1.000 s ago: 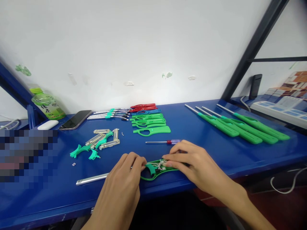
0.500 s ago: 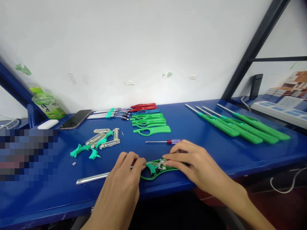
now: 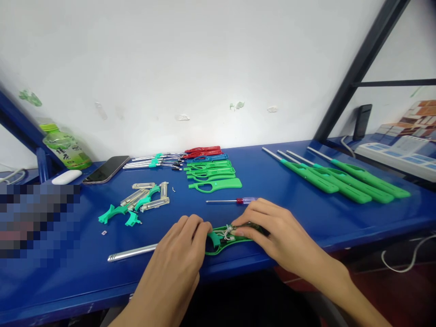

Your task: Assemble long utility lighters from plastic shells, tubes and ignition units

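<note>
blue tabletop [image 3: 286, 190]; green casing [image 3: 227, 245] beneath fingers [image 3: 252, 217]

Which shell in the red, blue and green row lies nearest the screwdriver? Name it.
The frontmost green shell; the others all lie behind it, nearer the wall.

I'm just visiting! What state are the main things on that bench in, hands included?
Green casing: open, teal trigger inside
Left hand: holding casing's tube end
Right hand: holding casing's other end
Metal tube: lying, partly hidden
Screwdriver: lying, handle partly hidden
Assembled green lighters: closed, side by side
Clear tanks: loose, contents unclear
Phone: flat, screen dark
Bottle: capped
</note>
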`<state>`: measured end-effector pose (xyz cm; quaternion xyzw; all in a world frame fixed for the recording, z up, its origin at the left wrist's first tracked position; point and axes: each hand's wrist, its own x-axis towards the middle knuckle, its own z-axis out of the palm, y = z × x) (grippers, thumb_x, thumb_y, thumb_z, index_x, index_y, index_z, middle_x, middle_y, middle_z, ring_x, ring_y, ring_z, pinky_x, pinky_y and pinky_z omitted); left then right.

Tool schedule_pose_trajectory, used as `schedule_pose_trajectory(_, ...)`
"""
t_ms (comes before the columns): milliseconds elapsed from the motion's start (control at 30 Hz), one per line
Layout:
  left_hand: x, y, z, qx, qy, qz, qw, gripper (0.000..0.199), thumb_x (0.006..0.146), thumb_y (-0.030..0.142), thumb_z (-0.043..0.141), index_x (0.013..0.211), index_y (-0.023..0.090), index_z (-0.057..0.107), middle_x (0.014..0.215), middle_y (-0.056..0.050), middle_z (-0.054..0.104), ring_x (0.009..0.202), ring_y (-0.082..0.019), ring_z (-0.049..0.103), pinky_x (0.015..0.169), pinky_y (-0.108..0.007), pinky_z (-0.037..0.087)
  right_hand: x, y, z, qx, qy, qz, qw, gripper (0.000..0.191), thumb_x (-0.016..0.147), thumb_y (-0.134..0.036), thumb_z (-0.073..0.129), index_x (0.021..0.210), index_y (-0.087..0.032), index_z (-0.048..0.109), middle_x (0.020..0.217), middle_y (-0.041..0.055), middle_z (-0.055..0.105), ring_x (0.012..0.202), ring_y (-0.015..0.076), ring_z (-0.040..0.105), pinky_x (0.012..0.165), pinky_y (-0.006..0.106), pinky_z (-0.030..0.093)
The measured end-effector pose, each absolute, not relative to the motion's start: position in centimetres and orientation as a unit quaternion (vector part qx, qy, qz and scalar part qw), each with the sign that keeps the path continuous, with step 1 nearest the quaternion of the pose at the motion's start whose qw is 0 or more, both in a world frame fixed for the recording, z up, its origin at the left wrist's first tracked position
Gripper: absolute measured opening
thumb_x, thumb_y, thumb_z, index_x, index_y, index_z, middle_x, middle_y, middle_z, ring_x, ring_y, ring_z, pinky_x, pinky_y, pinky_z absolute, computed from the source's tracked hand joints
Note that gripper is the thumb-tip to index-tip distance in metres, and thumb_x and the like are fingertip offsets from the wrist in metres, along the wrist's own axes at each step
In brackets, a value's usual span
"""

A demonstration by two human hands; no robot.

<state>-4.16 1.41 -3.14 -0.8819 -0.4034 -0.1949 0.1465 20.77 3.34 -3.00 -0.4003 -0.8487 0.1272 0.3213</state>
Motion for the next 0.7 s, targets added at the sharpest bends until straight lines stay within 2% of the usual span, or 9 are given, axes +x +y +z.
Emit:
schedule_pose_trajectory(167,-4.3,1.2,-3.5,-0.883,-0.409,-0.157,0.167,0.058,0.072,-0.016,0.032,0.115,0.015,0.056,0.104,-0.009,0.063,0.091,-0.027,0.063,0.074,-0.04,0.06,20.8,3.3,-3.1,-0.391,-0.853,0.134,0.319,0.014,0.109,-0.031,0.059,0.102,-0.026,0.07,0.102,-0.0024,0.073,0.097,0.0175,0.063,0.088,0.034,0.047)
schedule_pose_trajectory(267,-4.4,0.9,-3.5,-0.885,-0.409,-0.149,0.165,0.064,0.071,-0.016,0.032,0.123,0.013,0.055,0.109,-0.01,0.062,0.096,-0.028,0.062,0.079,-0.042,0.06,20.8,3.4,-3.1,-0.389,-0.853,0.141,0.318,0.014,0.109,-0.03,0.059,0.103,-0.026,0.07,0.104,-0.0024,0.074,0.098,0.0176,0.063,0.089,0.034,0.047)
schedule_pose_trajectory(367,-4.0,0.5,-3.1,-0.894,-0.391,-0.159,0.149,0.052,0.086,-0.01,0.037,0.131,0.011,0.053,0.114,-0.012,0.063,0.103,-0.031,0.06,0.089,-0.05,0.059,20.9,3.5,-3.0,-0.385,-0.853,0.15,0.318,0.013,0.109,-0.029,0.059,0.103,-0.027,0.07,0.106,-0.0033,0.074,0.099,0.0173,0.063,0.092,0.034,0.046)
schedule_pose_trajectory(467,-3.4,0.3,-2.4,-0.899,-0.386,-0.165,0.123,0.034,0.104,0.008,0.041,0.136,0.012,0.053,0.118,-0.014,0.061,0.104,-0.033,0.059,0.087,-0.053,0.06,20.9,3.5,-2.9,-0.386,-0.851,0.159,0.319,0.013,0.109,-0.029,0.059,0.101,-0.027,0.069,0.105,-0.0037,0.073,0.099,0.0169,0.062,0.092,0.033,0.047)
schedule_pose_trajectory(567,-3.2,0.4,-2.0,-0.899,-0.407,-0.144,0.074,0.035,0.108,0.017,0.039,0.141,0.018,0.054,0.111,-0.012,0.057,0.096,-0.03,0.057,0.081,-0.053,0.06,20.9,3.5,-2.9,-0.388,-0.849,0.166,0.319,0.014,0.109,-0.03,0.059,0.1,-0.027,0.069,0.103,-0.004,0.073,0.097,0.0162,0.062,0.093,0.033,0.047)
schedule_pose_trajectory(700,-3.5,0.3,-2.3,-0.891,-0.431,-0.135,0.041,0.034,0.11,0.019,0.038,0.138,0.024,0.057,0.108,-0.01,0.052,0.091,-0.028,0.054,0.077,-0.052,0.058,21.0,3.4,-2.9,-0.392,-0.846,0.171,0.318,0.017,0.11,-0.031,0.057,0.101,-0.026,0.069,0.104,-0.0027,0.072,0.098,0.0171,0.061,0.09,0.033,0.047)
